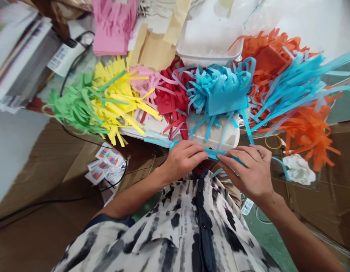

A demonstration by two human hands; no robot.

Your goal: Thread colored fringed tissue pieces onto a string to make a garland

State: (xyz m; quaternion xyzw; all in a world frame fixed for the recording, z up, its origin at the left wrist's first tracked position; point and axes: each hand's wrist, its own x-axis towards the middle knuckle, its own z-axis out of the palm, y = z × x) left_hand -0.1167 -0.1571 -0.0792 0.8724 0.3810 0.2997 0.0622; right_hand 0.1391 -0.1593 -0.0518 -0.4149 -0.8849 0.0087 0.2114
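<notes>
Between my two hands a strip of blue tissue paper (213, 153) is stretched sideways, in front of the table edge. My left hand (184, 158) is closed on its left part, thumb and fingers pressed together. Closed on the right part is my right hand (248, 166), with loose blue fringe ends hanging below and beside it. Just beyond lies a bunch of blue fringed tissue paper (227, 92). Red fringed paper (172, 98) sits to its left, and a second blue fringed bunch (296, 87) spreads out to its right.
Yellow (115, 98) and green fringe (75, 105) lie left, orange fringe (308, 128) right. Behind are pink paper (114, 30), brown paper (155, 49) and a plastic tub (209, 56). A black cable (64, 79) hangs over the edge by printed cards (109, 156).
</notes>
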